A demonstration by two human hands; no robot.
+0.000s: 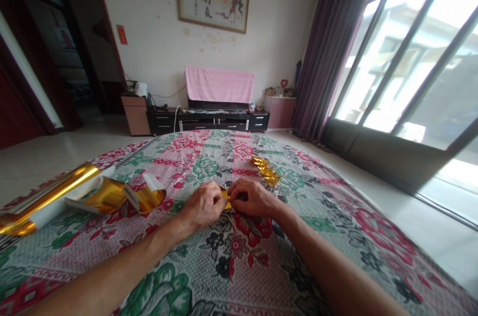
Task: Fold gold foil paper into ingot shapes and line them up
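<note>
A small piece of gold foil paper (226, 200) is pinched between my two hands, just above the flowered cloth (239, 251). My left hand (204, 203) closes on its left side, and my right hand (251, 198) grips the right side with bent fingers. Most of the piece is hidden behind the fingers. Beyond my right hand lie several folded gold foil pieces (266, 170) in a slanting row. To the left, loose curled gold foil sheets (112, 195) with white backs rest on the cloth, beside a long rolled gold sheet (59, 190).
Past the far cloth edge stands a low black TV cabinet (212, 120), with a pink cloth (220, 84) draped over the screen. A framed picture (212, 0) hangs on the wall. Purple curtains (336, 42) and large windows (418, 52) are at the right; a doorway (67, 52) is at the left.
</note>
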